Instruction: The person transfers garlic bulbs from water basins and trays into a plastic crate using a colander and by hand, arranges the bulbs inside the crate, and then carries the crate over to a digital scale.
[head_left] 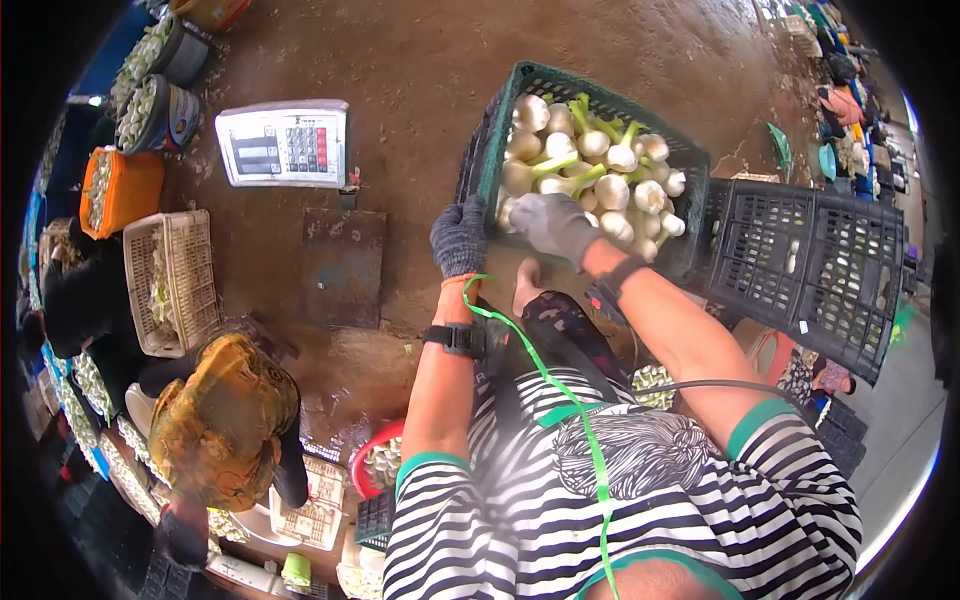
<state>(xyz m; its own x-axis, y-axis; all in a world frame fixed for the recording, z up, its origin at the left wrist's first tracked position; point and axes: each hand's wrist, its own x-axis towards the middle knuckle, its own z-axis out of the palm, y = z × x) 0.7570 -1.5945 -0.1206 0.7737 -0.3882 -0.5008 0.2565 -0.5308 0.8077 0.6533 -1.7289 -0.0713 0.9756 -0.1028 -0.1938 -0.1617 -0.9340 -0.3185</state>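
Note:
A dark green plastic crate point(690, 165) full of garlic bulbs point(612, 190) with short green stems stands in front of me. My left hand point(458, 237), in a dark grey knitted glove, is closed on the crate's near left corner. Inside the crate, my right hand point(553, 222) in a lighter grey glove reaches over the bulbs at the near left. Its fingers are blurred and partly hidden, so a hold on a bulb cannot be made out. A bright green ribbon point(545, 375) runs from my left wrist down across my striped shirt.
A scale display with keys point(282, 145) and its metal platform point(342, 268) stand on the floor to the left. Black crates point(808, 265) lie at right. A person in a patterned top point(225, 420) is at lower left, near a beige crate point(195, 275) and an orange bucket point(135, 190).

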